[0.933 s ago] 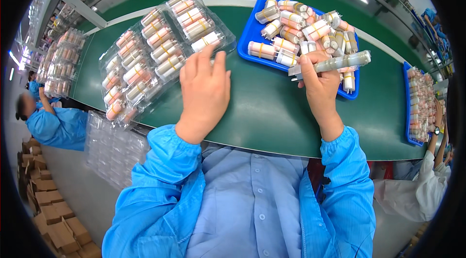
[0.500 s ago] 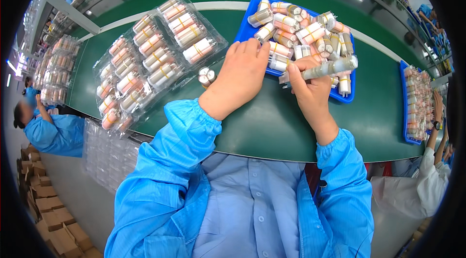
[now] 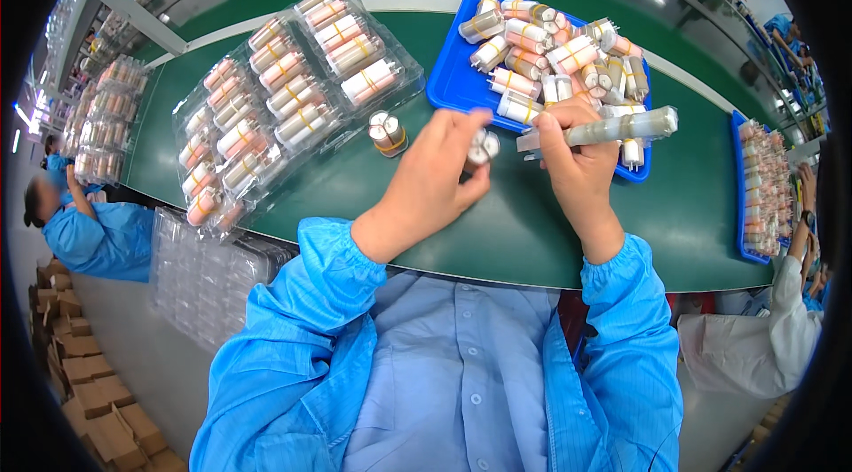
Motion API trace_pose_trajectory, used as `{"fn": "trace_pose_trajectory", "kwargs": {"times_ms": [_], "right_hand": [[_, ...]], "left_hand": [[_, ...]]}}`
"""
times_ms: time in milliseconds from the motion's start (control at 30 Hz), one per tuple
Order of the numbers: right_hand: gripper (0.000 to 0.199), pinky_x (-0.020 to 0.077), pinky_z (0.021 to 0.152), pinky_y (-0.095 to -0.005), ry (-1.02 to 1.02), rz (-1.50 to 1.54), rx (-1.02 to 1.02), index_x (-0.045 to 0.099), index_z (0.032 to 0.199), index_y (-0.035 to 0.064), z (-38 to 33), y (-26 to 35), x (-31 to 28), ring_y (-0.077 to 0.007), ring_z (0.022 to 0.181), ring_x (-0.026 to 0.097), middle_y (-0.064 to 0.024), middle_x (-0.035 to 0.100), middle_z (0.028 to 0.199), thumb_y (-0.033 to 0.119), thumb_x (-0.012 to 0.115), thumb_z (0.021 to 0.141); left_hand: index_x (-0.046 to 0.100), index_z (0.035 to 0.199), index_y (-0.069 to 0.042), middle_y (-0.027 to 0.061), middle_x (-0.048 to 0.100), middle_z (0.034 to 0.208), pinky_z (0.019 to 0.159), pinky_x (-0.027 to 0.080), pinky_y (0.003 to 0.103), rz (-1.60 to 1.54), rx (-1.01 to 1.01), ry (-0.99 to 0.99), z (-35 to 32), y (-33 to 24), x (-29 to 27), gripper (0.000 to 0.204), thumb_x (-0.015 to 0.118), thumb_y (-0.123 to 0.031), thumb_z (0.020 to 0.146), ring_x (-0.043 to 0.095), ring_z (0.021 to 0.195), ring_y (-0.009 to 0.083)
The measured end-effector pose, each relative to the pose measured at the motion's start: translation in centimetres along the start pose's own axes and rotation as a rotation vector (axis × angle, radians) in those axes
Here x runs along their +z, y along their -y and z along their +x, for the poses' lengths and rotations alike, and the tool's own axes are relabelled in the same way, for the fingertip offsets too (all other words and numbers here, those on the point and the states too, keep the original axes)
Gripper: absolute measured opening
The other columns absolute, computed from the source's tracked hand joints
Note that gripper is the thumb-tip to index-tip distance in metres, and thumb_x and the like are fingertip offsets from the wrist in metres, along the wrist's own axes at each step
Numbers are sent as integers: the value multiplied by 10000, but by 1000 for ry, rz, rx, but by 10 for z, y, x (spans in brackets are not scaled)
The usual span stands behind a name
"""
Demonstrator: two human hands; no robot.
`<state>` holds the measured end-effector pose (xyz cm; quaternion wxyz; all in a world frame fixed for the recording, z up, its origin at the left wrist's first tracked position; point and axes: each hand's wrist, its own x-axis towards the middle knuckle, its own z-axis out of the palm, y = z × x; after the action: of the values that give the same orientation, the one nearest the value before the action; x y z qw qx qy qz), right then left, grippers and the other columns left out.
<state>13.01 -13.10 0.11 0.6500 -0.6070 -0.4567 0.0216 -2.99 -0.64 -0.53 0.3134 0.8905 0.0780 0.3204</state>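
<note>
My left hand (image 3: 428, 172) is closed round a bundle of small cylinders (image 3: 483, 147), its round white ends turned up; the fingers are a little blurred. It is over the green table, just in front of the blue bin (image 3: 446, 87). My right hand (image 3: 577, 172) grips a long, grey tool (image 3: 632, 124) with a wrapped-looking handle and a metallic end pointing left toward that bundle. Rubber-banded bundles in pink, white and grey (image 3: 572, 55) fill much of the bin. To the left of my left hand, another banded bundle (image 3: 387, 133) stands upright on the table.
A clear plastic tray (image 3: 401, 82) holding rows of banded bundles lies at the left. Stacked clear trays (image 3: 200, 281) are below the table edge. Another filled blue bin (image 3: 741, 206) stands far right, near a co-worker's arm (image 3: 803, 197). A co-worker (image 3: 98, 228) in blue is at far left.
My left hand has drawn back from the bin's edge toward me, a bundle now showing in its fingers. The tool in my right hand has shifted slightly right.
</note>
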Motion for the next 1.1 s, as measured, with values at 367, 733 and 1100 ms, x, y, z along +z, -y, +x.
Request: {"fn": "trace_pose_trajectory", "kwargs": {"times_ms": [367,733,1100], "right_hand": [[105,448,576,-327,193,-111,-121,644,831,15,-7,0,9,-175,661,589,-70,626,762,36,739,871],[116,470,564,-326,219,-230,-153,635,824,9,-10,-1,12,-187,606,599,-75,636,736,49,729,880],[130,428,566,-297,178,-49,-44,628,819,27,-8,-2,9,-117,620,544,-28,606,720,68,710,911]], "left_hand": [[561,1262,-13,151,601,1098,805,538,425,-150,-84,104,-16,3,8,492,724,-30,799,640,970,334],[579,1266,-32,130,642,1073,837,540,385,111,11,41,-10,3,9,570,822,-74,752,653,973,303],[376,1453,-29,163,671,1183,983,514,374,-237,-150,133,-14,2,11,765,696,46,762,667,1094,266]]}}
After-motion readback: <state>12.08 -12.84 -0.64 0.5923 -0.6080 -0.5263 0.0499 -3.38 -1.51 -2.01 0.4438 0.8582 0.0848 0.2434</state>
